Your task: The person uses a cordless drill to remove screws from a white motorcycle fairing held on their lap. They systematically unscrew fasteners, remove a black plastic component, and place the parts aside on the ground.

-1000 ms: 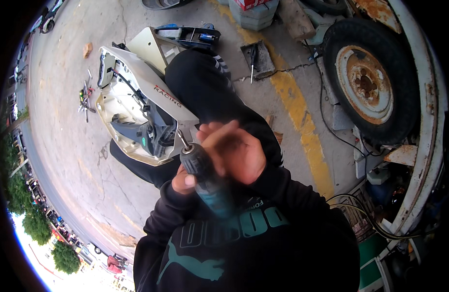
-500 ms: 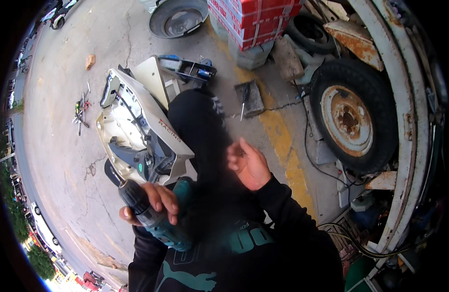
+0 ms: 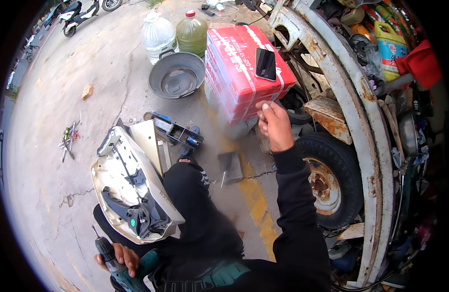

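Observation:
At the lower left my left hand (image 3: 121, 258) is wrapped round a teal and black cordless drill (image 3: 105, 248), its bit pointing up and away. My right hand (image 3: 276, 125) is stretched forward to the near side of a red carton (image 3: 229, 63). Its fingers are curled and the thumb is pressed in; whatever they pinch, if anything, is too small to make out. A dark phone (image 3: 265, 63) lies on the carton's top, just beyond those fingers. Between my arms, by my legs, rests a cream scooter body panel (image 3: 156, 207), inner side up, with dark plastic parts and cables in it.
A blue floor jack (image 3: 178, 131) stands beyond the panel. Hand tools (image 3: 68, 138) lie on the ground at left. Behind are a grey basin (image 3: 160, 80) and two large bottles (image 3: 191, 34). On the right, a rusty-rimmed wheel (image 3: 331, 180) leans by a rusted metal frame (image 3: 365, 107).
My right hand has moved forward to the red carton, its fingers drawn in from open. The drill in my left hand sits lower and further left in the view, which has tilted upward.

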`<state>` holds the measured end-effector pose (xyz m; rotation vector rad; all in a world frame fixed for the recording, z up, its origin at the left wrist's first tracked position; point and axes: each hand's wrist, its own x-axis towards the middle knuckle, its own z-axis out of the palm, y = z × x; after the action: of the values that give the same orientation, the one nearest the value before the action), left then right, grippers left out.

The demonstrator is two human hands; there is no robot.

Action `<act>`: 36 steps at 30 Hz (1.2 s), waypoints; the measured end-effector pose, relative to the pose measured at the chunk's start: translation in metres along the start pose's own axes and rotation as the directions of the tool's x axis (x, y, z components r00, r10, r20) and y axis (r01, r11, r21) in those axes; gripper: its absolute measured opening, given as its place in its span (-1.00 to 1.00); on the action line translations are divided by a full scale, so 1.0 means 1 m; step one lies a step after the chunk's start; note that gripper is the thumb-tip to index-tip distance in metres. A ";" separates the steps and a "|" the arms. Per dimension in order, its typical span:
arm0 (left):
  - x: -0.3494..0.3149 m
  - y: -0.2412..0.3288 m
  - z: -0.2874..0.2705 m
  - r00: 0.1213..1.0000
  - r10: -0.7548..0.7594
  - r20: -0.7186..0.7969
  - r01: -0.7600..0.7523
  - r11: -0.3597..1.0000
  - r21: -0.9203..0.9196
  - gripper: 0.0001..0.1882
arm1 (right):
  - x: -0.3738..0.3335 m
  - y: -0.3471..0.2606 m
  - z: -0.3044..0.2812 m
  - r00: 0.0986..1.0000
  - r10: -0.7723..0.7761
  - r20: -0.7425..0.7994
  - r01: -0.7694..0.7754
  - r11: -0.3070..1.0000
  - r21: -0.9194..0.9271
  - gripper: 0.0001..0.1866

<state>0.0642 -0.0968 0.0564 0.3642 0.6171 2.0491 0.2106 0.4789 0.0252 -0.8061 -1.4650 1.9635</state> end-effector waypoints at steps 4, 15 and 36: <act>-0.022 -0.006 -0.014 1.000 -0.011 -0.002 0.011 0.999 0.031 -0.28 | 0.059 -0.027 0.011 0.874 -0.464 -0.145 0.119 0.494 -0.861 -0.70; -0.026 -0.017 -0.039 0.995 -0.066 -0.070 0.061 0.996 -0.064 -0.24 | 0.106 -0.051 0.011 0.882 -0.453 -0.131 -0.135 0.025 -0.991 -0.80; -0.017 -0.028 -0.048 0.977 -0.067 -0.202 0.039 0.989 -0.139 -0.27 | 0.204 -0.053 -0.009 0.850 -0.517 -0.103 -0.120 0.001 -0.993 -0.75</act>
<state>0.0698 -0.1127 0.0006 0.0557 0.6015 2.0791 0.0852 0.6478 0.0469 -1.3332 -2.3631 0.0052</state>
